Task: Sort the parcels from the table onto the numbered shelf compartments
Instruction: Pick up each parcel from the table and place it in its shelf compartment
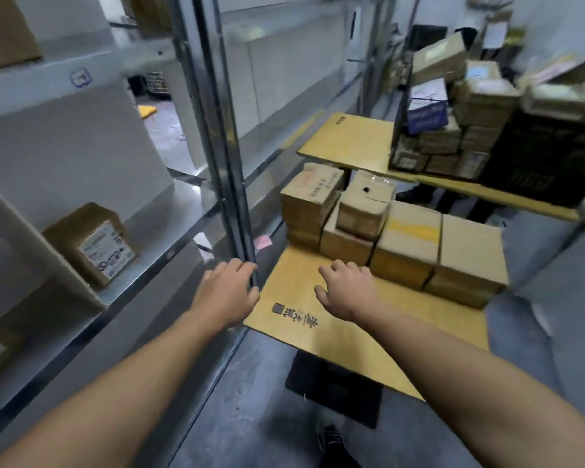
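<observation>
Parcels sat stacked on the table, towards its far edge. The right hand hovered just short of them and the left hand by the shelf post, both empty with fingers loosely spread. Picking looked to be the step in hand: reach forward and grip one parcel.

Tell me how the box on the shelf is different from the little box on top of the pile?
The shelf box stands alone in a compartment; the top box rests on other parcels on the table. The shelf box shows a white label; the top box shows a small dark hole. Both are brown cardboard.
</observation>
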`<state>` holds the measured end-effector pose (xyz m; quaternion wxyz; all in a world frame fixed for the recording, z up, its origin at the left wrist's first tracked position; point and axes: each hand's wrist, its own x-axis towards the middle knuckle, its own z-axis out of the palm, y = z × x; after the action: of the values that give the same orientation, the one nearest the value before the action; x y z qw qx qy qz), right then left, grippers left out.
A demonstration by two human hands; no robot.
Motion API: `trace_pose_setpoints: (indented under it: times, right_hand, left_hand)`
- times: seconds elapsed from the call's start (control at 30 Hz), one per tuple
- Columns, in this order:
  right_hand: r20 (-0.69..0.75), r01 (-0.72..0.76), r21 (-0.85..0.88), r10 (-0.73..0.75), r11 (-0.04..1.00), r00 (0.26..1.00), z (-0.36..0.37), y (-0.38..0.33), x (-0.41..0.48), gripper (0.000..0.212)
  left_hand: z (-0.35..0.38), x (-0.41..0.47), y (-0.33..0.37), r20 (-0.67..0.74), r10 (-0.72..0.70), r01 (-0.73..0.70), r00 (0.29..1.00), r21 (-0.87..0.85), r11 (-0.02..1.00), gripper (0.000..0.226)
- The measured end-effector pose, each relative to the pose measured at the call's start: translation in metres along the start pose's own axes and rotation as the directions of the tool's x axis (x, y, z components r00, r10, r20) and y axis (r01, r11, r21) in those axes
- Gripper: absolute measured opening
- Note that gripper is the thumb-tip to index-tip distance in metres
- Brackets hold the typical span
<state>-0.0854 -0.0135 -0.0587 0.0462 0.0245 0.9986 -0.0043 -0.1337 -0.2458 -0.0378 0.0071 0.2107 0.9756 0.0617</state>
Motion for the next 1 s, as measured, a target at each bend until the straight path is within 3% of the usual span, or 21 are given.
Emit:
trace_pose_setpoints:
  times: [0.17, 0.3, 0.53, 0.77, 1.0]
  right_hand:
    - [-0.025, -0.169, 0.033, 0.17, 0.985, 0.985, -0.008, 0.077, -0.023, 0.045]
    - [-0.04, -0.218, 0.046, 0.219, 0.975, 0.975, -0.022, 0.135, -0.016, 0.044]
    - [-0.088, -0.17, 0.076, 0.176, 0.983, 0.98, -0.036, 0.201, 0.035, 0.046]
    - [-0.074, -0.081, 0.319, 0.11, 0.944, 0.991, -0.042, 0.211, 0.08, 0.042]
    - [-0.025, -0.149, 0.539, 0.193, 0.829, 0.981, -0.032, 0.203, 0.116, 0.048]
  left_hand:
    - [0.004, 0.046, 0.078, -0.017, 0.18, -0.18, 0.983, 0.015, 0.984, 0.047]
    - [0.002, 0.087, 0.132, -0.04, 0.245, -0.245, 0.969, 0.005, 0.969, 0.047]
    - [0.0, 0.154, 0.185, -0.081, 0.183, -0.186, 0.98, -0.021, 0.982, 0.044]
    - [-0.003, 0.203, 0.193, -0.08, 0.07, -0.075, 0.994, -0.058, 0.995, 0.043]
    - [0.008, 0.242, 0.189, -0.041, 0.08, -0.086, 0.996, -0.204, 0.975, 0.041]
